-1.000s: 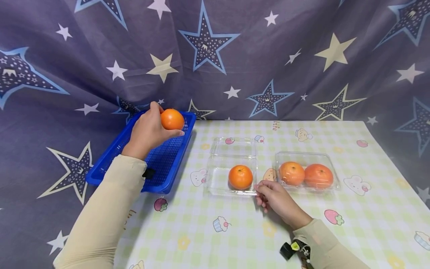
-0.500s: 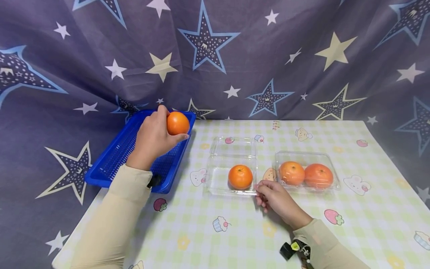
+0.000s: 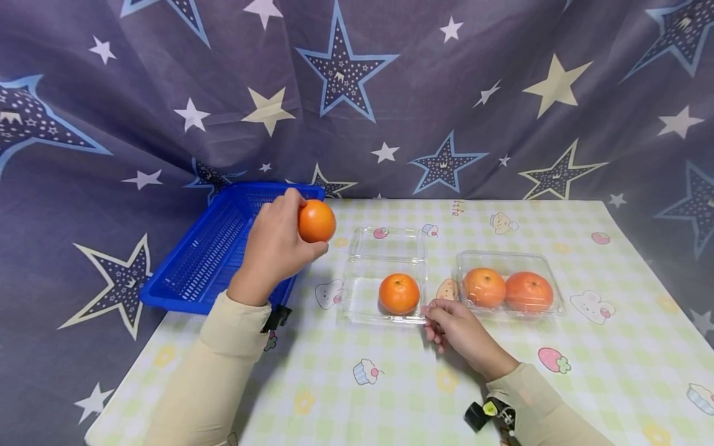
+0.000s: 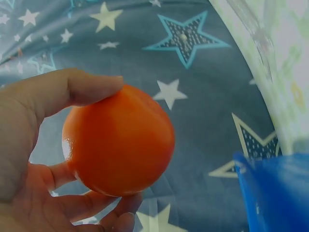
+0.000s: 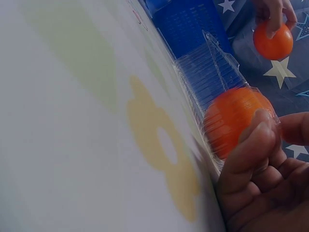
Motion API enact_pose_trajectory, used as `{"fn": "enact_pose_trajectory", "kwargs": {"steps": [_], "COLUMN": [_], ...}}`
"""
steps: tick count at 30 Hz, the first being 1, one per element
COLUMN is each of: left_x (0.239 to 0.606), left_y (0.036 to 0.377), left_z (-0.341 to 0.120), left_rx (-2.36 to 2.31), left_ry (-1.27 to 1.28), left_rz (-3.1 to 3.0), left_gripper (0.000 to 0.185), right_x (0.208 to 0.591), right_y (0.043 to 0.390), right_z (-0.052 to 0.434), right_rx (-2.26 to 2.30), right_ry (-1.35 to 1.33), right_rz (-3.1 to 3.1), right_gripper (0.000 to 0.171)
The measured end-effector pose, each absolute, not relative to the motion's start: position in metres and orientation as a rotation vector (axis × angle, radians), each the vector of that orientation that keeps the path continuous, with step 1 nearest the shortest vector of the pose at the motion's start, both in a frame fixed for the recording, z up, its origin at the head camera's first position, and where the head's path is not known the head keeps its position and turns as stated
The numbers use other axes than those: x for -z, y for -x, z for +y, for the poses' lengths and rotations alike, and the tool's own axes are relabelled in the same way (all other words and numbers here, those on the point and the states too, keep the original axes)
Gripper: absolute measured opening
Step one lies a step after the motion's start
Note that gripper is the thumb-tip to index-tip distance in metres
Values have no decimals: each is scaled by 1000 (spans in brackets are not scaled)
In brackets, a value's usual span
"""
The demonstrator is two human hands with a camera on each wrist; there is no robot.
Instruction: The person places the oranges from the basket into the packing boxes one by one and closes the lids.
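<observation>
My left hand grips an orange in the air beside the right rim of the blue basket. In the left wrist view, thumb and fingers wrap around the held orange. My right hand pinches the near right corner of an opened clear plastic clamshell box, its lid laid back away from me. One orange sits in the right half of that box. The right wrist view shows fingertips at the box's clear wall, close to this orange.
Right of the opened box stands a closed clear clamshell with two oranges inside. A checked, cartoon-printed cloth covers the table. A dark star-patterned curtain hangs behind and at both sides.
My left hand has carried the orange right and toward me, from above the blue basket to just past its right rim. The right hand and the opened box have stayed put.
</observation>
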State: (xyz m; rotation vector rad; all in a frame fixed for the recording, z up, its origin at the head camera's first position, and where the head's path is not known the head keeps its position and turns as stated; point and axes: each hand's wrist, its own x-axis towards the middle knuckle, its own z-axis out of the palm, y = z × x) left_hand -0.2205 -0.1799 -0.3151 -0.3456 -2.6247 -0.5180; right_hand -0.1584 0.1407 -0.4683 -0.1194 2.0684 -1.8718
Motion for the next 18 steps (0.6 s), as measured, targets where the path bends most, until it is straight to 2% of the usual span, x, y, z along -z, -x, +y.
{"fn": "enact_pose_trajectory", "kwargs": {"steps": [18], "left_x": [351], "left_y": [209], "left_z": [-147], "left_rx": [484], "left_ry": [538], "left_rz": [-2648], "left_gripper": [67], "right_x": [468], "right_y": [158], "right_z": [141], "right_rx": [1871], "right_ry": [135], "right_rz": [2063], "right_gripper": [28]}}
